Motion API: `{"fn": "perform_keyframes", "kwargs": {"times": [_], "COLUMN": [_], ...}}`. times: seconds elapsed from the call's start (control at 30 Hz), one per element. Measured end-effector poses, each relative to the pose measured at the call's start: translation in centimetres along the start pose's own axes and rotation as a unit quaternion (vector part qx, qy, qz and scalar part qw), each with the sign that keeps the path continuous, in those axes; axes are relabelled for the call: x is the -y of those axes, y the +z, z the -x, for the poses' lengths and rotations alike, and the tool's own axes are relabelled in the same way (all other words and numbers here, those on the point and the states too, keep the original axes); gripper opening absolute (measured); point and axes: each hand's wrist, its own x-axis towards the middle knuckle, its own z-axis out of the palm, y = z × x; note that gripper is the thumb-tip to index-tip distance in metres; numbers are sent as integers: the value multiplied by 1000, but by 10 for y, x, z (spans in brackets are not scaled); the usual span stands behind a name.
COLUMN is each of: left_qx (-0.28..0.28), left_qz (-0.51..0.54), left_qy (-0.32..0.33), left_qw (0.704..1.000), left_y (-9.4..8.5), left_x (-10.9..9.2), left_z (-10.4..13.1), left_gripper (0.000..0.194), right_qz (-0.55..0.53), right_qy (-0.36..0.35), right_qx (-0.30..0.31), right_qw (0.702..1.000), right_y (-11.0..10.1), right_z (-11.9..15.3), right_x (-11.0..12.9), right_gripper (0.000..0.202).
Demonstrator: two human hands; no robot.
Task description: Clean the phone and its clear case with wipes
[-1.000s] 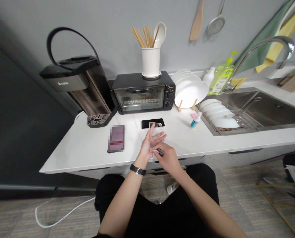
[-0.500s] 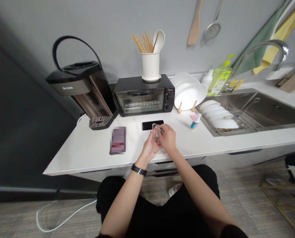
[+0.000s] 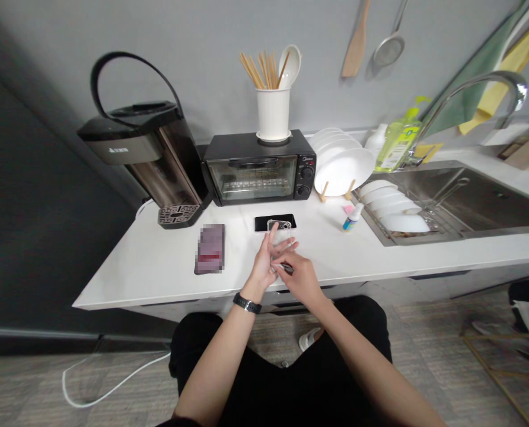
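Note:
My left hand (image 3: 261, 264) grips a clear phone case (image 3: 283, 233), its fingers spread behind it and the thumb along its left edge. The camera cutout of the case points away from me. At the near end of the case, my right hand (image 3: 300, 276) has its fingers pinched together against the inside. A small whitish bit shows between them, too little to name. Just beyond the case a black phone (image 3: 261, 223) lies flat on the counter, partly covered by the case from my view.
A pixelated purple item (image 3: 211, 249) lies left on the white counter (image 3: 158, 273). A small spray bottle (image 3: 351, 219) stands right, near a pink scrap (image 3: 348, 209). Behind are a water dispenser (image 3: 158, 160), a toaster oven (image 3: 251, 178) and racked plates (image 3: 347, 172). A sink (image 3: 491, 201) is right.
My right hand has moved from the far end of the case down to its near end. The case now lies flatter across my opened left fingers. The view has shifted slightly.

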Motion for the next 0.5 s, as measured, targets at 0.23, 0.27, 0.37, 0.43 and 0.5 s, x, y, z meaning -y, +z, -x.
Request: {"fn": "perform_keyframes", "kwargs": {"times": [0.23, 0.27, 0.37, 0.43, 0.5], "left_qx": [10, 14, 25, 30, 30], "left_qz": [-4, 0, 10, 11, 2], "left_qy": [-8, -10, -13, -19, -24], "left_qw": [1000, 1000, 1000, 999, 999], "left_y": [4, 4, 2, 0, 0], "left_x": [-2, -2, -1, 0, 0], "left_z": [0, 0, -1, -2, -3], "left_gripper": [67, 68, 65, 61, 60], "right_qz": [210, 240, 277, 274, 249], "right_qy": [-21, -20, -11, -2, 7], "right_qx": [3, -3, -26, -47, -75], "right_qw": [977, 971, 960, 960, 965], "right_y": [-13, -13, -11, -9, -7], "right_z": [5, 1, -16, -28, -39], "right_x": [0, -2, -8, -15, -22], "right_gripper": [17, 18, 18, 18, 17]}}
